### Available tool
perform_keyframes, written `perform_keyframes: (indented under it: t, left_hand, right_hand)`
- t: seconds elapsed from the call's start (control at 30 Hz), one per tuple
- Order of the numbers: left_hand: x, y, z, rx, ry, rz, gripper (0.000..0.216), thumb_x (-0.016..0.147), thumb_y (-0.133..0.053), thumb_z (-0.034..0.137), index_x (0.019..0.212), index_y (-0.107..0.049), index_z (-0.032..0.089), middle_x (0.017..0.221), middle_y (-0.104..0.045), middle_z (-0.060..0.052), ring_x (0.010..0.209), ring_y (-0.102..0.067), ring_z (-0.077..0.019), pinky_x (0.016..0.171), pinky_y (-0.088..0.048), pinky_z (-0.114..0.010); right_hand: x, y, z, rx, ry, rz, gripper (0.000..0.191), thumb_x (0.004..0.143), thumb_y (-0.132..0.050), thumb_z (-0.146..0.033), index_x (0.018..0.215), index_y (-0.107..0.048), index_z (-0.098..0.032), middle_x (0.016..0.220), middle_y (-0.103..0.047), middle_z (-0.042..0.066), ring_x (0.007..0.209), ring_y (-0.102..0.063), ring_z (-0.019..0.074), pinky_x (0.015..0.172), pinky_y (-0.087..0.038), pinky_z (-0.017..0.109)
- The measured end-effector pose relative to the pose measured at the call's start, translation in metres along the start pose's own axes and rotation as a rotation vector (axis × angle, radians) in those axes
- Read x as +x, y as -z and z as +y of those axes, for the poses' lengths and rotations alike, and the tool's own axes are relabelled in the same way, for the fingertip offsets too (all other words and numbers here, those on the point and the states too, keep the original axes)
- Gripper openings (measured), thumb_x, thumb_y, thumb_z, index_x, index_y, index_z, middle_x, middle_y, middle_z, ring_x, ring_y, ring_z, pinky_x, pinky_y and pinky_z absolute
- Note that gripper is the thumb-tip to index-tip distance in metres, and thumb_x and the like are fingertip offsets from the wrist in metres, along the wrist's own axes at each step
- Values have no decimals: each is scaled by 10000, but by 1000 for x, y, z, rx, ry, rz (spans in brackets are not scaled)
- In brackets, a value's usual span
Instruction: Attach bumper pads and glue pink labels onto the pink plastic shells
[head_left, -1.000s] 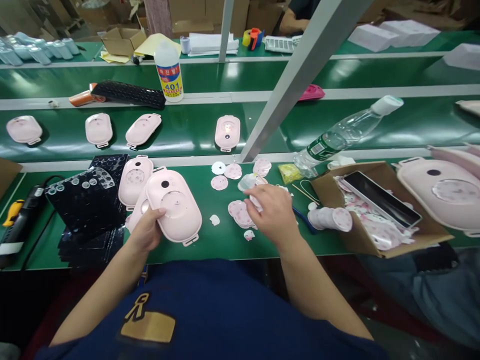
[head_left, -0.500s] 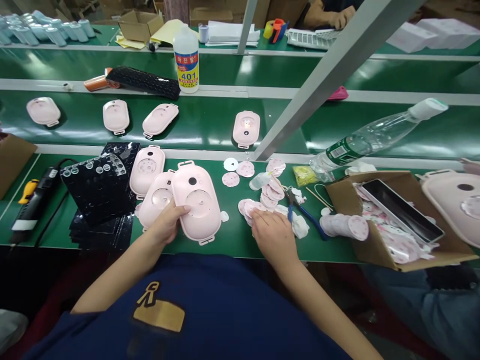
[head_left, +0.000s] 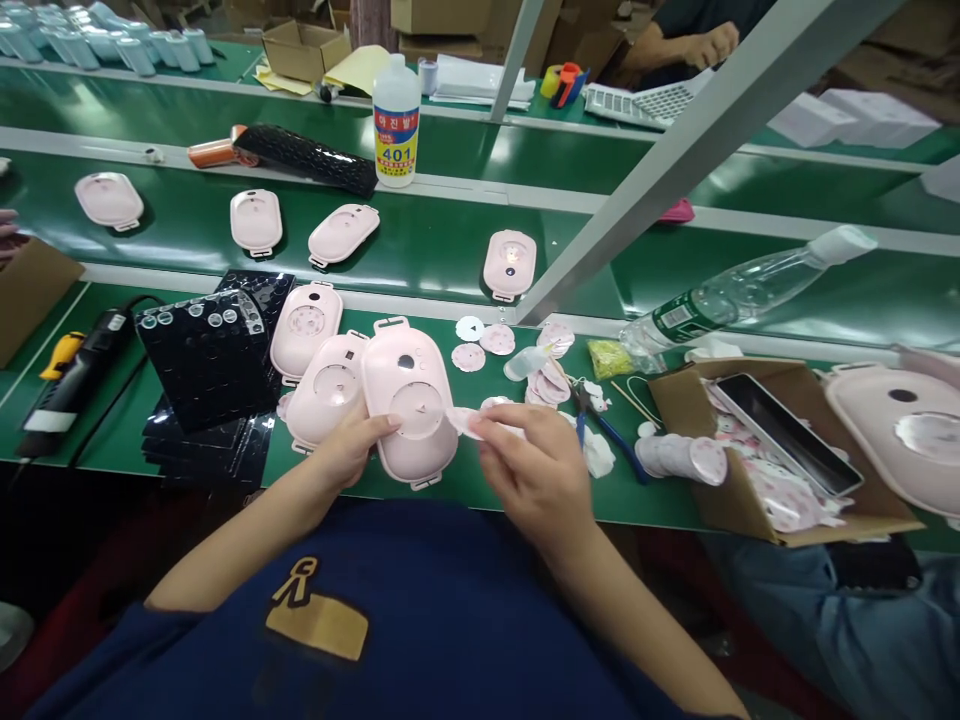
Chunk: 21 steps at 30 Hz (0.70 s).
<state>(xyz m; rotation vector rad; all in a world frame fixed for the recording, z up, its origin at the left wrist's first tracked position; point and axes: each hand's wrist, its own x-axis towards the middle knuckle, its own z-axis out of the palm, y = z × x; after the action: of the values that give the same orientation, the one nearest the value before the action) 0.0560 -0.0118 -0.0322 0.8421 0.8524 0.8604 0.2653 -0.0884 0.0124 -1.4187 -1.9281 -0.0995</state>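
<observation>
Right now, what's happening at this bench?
A person works at a green bench. The left hand grips a pink shell by its edge. The right hand pinches a round sticker right beside the shell's face. Loose stickers lie behind the right hand, and other shells sit on the belt beyond.
</observation>
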Motion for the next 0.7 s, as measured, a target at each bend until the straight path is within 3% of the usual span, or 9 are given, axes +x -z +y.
perform_keyframes:
  t: [0.17,0.3,0.43,0.57,0.7]
  left_hand:
    - [-9,-11,4,-47,-36,-64,801,676,-826,381,1405,-534,223,1354,-637,-101,1345,-506,-375,1164,-385,-495]
    - [-13,-11,6,-72,-24,-47,853,651,-841,398,1420,-521,218,1301,-669,-113,1310,-536,-396,1118,-436,-516]
    - [-13,-10,3,-81,-23,-40,863,655,-840,389,1436,-506,234,1327,-659,-107,1326,-527,-386,1125,-436,-506]
    - [-12,-9,3,-57,-33,-45,854,660,-835,391,1434,-512,228,1321,-663,-106,1333,-519,-382,1136,-424,-498]
    - [-13,-7,5,-50,-25,-44,863,666,-832,391,1446,-499,229,1331,-658,-113,1328,-523,-389,1132,-425,-513]
  right_hand:
    - [11,-18,-28,-134,105,-26,221,949,-580,-263,1115,-725,-276,1165,-748,38,1056,-627,251,975,-445,420]
    - [0,-26,-34,-154,101,-83,403,938,-594,-436,1266,-665,-214,1271,-698,106,1103,-592,292,973,-424,447]
    - [-7,-26,-34,-179,69,-141,487,946,-569,-475,1366,-601,-230,1334,-669,101,1166,-573,292,1025,-372,453]
    - [-4,-19,-24,-147,126,-234,429,980,-523,-461,1355,-601,-268,1401,-642,43,1352,-497,280,1193,-146,495]
    - [-1,-12,-11,-128,195,-355,516,963,-530,-525,1425,-546,-296,1492,-558,14,1457,-390,304,1226,28,525]
